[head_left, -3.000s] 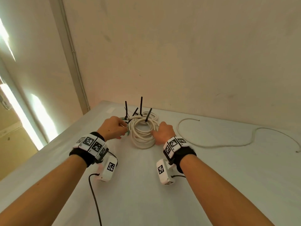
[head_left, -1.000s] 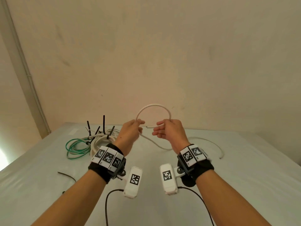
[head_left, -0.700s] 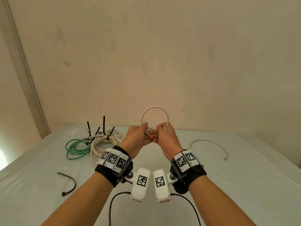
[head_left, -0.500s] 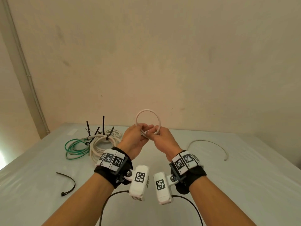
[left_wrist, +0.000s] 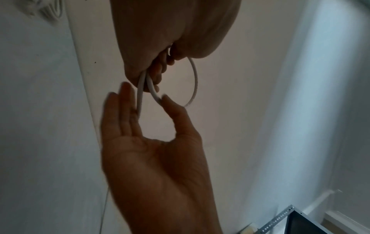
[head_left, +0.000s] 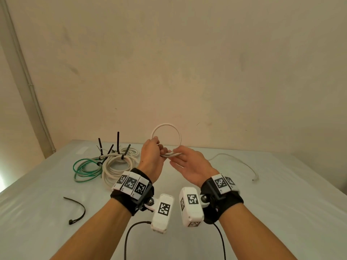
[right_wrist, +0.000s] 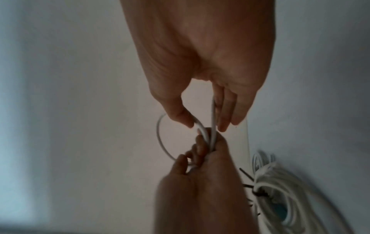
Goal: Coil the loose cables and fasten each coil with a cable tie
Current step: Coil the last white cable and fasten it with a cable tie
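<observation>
A thin white cable [head_left: 166, 124] is bent into a small ring held up over the table. My left hand [head_left: 151, 154] grips the ring at its bottom, where the strands cross, fingers curled round them [left_wrist: 158, 74]. My right hand [head_left: 189, 166] lies beside it, palm up with its fingers straight. One strand runs along its fingers [right_wrist: 224, 114], and the thumb touches the other strand. The cable's loose tail [head_left: 244, 164] trails over the table to the right.
At the back left of the white table [head_left: 281, 212] lie a white coil [head_left: 116, 166], with black tie tails [head_left: 118, 141] standing up from it, and a green coil [head_left: 84, 167]. A loose black cable tie [head_left: 78, 212] lies near left. A wall stands close behind.
Both hands left the tied white coil, lifted the loose cable and bent it into a ring. In the last half second my right hand straightened its fingers and turned palm up.
</observation>
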A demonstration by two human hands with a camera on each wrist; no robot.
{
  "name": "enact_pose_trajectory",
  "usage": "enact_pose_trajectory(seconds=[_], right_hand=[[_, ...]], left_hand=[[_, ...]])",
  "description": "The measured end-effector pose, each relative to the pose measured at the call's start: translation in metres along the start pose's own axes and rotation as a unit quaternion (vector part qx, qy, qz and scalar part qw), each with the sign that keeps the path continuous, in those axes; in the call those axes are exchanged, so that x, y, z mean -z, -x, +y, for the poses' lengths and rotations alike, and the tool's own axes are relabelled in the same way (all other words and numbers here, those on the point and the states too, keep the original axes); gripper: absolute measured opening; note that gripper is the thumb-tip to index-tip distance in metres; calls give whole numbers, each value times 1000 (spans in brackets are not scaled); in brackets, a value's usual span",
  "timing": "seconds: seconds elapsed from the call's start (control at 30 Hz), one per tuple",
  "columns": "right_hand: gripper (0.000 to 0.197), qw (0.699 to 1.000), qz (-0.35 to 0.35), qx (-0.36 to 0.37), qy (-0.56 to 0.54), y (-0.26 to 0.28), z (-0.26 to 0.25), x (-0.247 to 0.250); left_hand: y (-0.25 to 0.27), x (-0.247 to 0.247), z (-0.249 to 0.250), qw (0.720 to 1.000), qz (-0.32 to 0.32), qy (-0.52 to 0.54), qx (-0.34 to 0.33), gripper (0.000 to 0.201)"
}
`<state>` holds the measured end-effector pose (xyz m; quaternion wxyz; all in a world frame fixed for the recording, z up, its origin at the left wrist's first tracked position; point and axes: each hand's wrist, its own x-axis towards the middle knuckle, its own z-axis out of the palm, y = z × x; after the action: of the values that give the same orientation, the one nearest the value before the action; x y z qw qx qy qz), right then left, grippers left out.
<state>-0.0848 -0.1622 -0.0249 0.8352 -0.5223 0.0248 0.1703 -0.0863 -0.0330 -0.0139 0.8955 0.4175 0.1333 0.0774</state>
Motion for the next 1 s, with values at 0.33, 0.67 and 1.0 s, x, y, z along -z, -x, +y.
enact_pose_trajectory(seconds=[0.33,0.67,1.0], right_hand=[[60,910,159,111,367,5,-9,-2],[17,763,148,325,539,-5,-7,11],[16,881,89,245,396,-1,11,0]], left_hand=[[1,9,4,995,10,-98,-23,21],[2,9,9,982,-54,-159,-81,31],[-10,13,1,998,-10,-38,-50,24]])
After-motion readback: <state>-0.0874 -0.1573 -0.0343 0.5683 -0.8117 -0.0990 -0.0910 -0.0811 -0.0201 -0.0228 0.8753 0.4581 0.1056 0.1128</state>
